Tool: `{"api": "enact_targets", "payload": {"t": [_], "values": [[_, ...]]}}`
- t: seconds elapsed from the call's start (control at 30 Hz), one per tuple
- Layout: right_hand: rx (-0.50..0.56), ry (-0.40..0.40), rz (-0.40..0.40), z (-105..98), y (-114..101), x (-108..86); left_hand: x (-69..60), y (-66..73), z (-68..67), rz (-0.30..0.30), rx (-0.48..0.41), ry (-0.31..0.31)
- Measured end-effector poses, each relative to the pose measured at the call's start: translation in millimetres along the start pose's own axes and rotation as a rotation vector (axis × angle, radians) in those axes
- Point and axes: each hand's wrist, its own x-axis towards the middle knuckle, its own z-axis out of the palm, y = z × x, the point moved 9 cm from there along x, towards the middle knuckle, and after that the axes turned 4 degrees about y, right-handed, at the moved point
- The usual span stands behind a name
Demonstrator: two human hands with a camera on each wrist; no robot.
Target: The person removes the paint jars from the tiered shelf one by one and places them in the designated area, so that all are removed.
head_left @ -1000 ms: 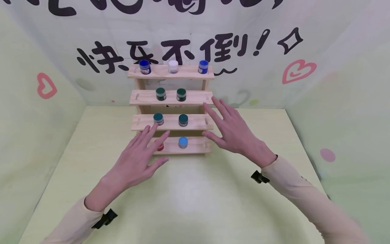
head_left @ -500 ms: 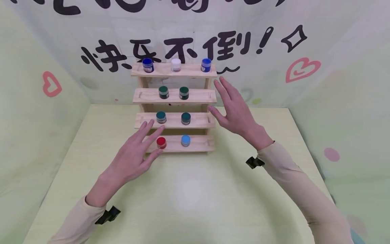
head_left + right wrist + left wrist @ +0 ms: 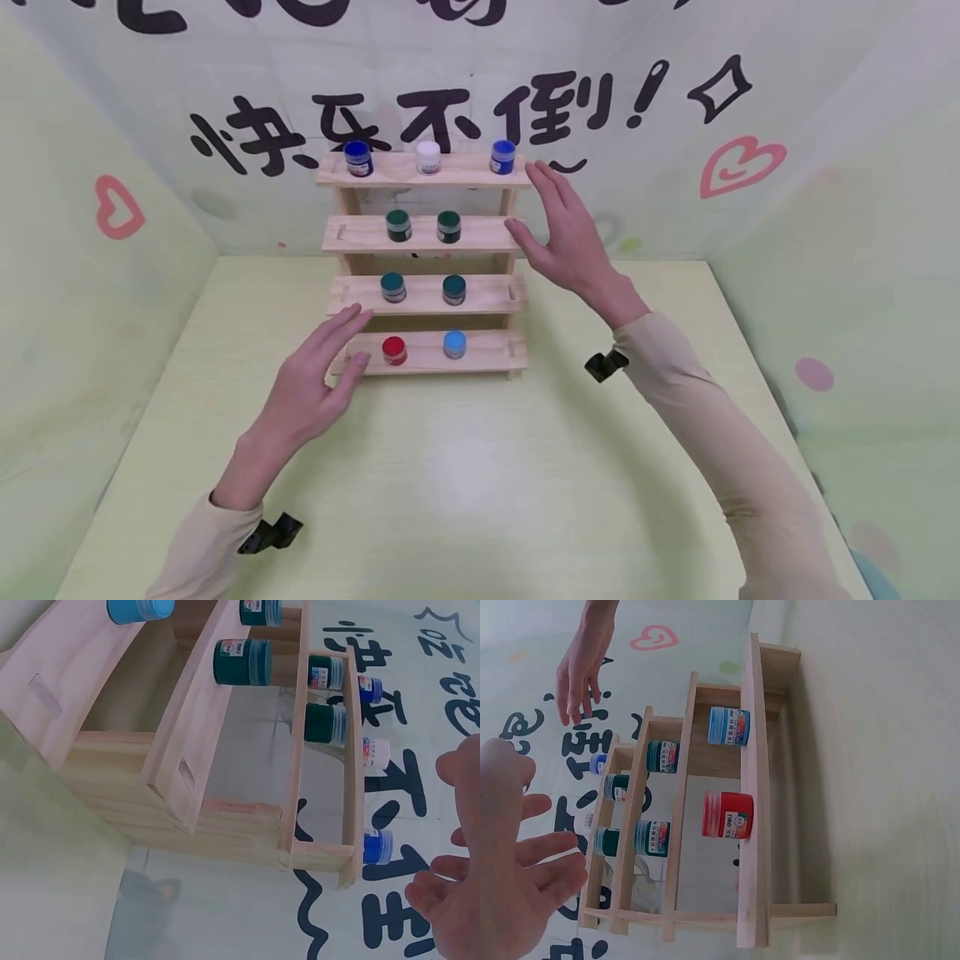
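On the left, the left hand [image 3: 306, 387] reaches up and inward over the desk [image 3: 450, 483], its straight fingers and thumb apart, the thumb tip just left of the red jar [image 3: 394, 351]; the left wrist view shows a gap between them. The sleeve [image 3: 198, 550] below runs in from the lower left. Next comes the wooden rack [image 3: 491, 353], standing on the desk with four stepped tiers. Reading each tier from the left, the top has a dark blue jar [image 3: 358, 159], a white jar [image 3: 428, 157] and a blue jar [image 3: 502, 157]; the second has two dark green jars [image 3: 398, 226]; the third, two teal jars [image 3: 392, 287]; the lowest, the red jar, then a light blue jar [image 3: 454, 344]. At the far right, the right hand [image 3: 567, 242] is raised beside the rack's upper tiers, the blue jar just left of its fingertips but apart from them. Its fingers are extended close together, thumb spread away, the forearm slanting in from the lower right.
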Motion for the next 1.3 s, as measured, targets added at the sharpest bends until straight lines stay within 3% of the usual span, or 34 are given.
{"api": "enact_targets", "payload": {"t": [0.2,0.37,0.53,0.8,1.1,1.3], "values": [[0.055,0.038,0.067,6,8,9.3,-7.3,-5.7,-11.2,-0.01,-0.127,0.204],[0.079,0.069,0.132,8,16,18.1,-15.5,-15.5,-13.0,-0.066,-0.161,0.295],[0.074,0.048,0.203,13,26,29.2,-22.1,-27.9,-14.0,-0.116,-0.192,0.367],[0.022,-0.009,0.282,24,41,46.4,-31.0,-47.6,-9.4,-0.234,-0.229,0.43],[0.024,-0.018,0.296,31,47,56.9,-36.3,-44.0,-8.9,-0.356,-0.249,0.482],[0.016,-0.025,0.351,36,55,61.1,-44.3,-57.3,-1.0,-0.446,-0.259,0.486]]}}
